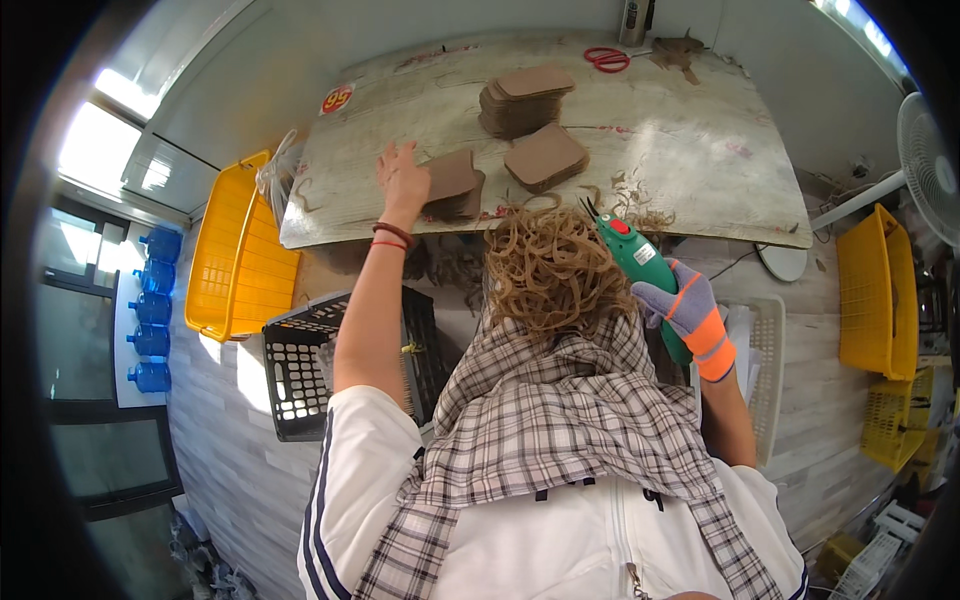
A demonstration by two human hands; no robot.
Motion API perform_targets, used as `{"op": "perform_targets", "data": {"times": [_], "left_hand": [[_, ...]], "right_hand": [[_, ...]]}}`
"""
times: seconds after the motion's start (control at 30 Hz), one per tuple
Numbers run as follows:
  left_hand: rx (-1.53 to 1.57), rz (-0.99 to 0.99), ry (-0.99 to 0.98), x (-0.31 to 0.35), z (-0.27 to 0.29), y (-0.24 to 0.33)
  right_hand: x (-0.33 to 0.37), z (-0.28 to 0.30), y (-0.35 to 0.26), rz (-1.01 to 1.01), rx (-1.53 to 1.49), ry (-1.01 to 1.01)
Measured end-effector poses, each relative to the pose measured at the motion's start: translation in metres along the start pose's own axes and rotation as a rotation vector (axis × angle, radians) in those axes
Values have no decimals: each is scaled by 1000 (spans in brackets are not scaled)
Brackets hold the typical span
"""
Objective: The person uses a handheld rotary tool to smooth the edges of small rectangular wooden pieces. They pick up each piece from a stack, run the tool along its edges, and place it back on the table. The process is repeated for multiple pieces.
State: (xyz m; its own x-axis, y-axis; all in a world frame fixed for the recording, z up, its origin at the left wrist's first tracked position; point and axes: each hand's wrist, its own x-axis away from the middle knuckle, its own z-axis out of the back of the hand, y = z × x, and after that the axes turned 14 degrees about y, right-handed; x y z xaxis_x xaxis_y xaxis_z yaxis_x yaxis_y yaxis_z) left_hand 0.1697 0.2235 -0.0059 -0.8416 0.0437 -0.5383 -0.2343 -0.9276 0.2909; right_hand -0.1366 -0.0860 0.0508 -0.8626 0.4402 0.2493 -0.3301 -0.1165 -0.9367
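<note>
My bare left hand (403, 185), fingers spread, rests at the left edge of a small stack of flat brown pieces (450, 176) near the table's front edge. Whether it touches the top piece I cannot tell. In a grey and orange glove, my right hand (692, 312) is wrapped round green electric scissors (638, 255) with a red button. Their two dark blades point up and left, apart from the stacks. Below them, a heap of curly brown trimmings (555, 268) covers my lap on a checked cloth. Two more brown stacks, a low one (546, 157) and a taller one (525, 102), stand farther back.
Red-handled scissors (607, 60) and a spray can (635, 22) are at the back of the worn table (400, 90). A black crate (300, 375) and a yellow basket (240, 265) stand left; a white basket (768, 375) and a fan (930, 150) are right.
</note>
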Motion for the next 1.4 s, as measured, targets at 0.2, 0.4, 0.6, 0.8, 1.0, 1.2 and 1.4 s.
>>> {"op": "perform_targets", "data": {"times": [0.2, 0.4, 0.6, 0.8, 1.0, 1.2, 1.4], "left_hand": [[15, -394, -40, 21, -55, 104], [200, -284, -10, 33, -62, 123], [629, 128, -132, 36, -30, 141], [2005, 1006, -208, 61, 19, 180], [2353, 1132, -198, 76, 26, 207], [2415, 1226, -203, 83, 26, 218], [2345, 1251, -252, 95, 31, 224]], "right_hand": [[-1, -2, 13, 14, 31, 76], [7, 7, 30, -9, 2, 137], [2, 12, 31, 25, 4, 151], [-6, 2, 19, 85, -3, 248], [-1, -8, -9, 98, -65, 282], [5, -10, -16, 94, -114, 274], [8, -8, -24, 79, -147, 276]]}}
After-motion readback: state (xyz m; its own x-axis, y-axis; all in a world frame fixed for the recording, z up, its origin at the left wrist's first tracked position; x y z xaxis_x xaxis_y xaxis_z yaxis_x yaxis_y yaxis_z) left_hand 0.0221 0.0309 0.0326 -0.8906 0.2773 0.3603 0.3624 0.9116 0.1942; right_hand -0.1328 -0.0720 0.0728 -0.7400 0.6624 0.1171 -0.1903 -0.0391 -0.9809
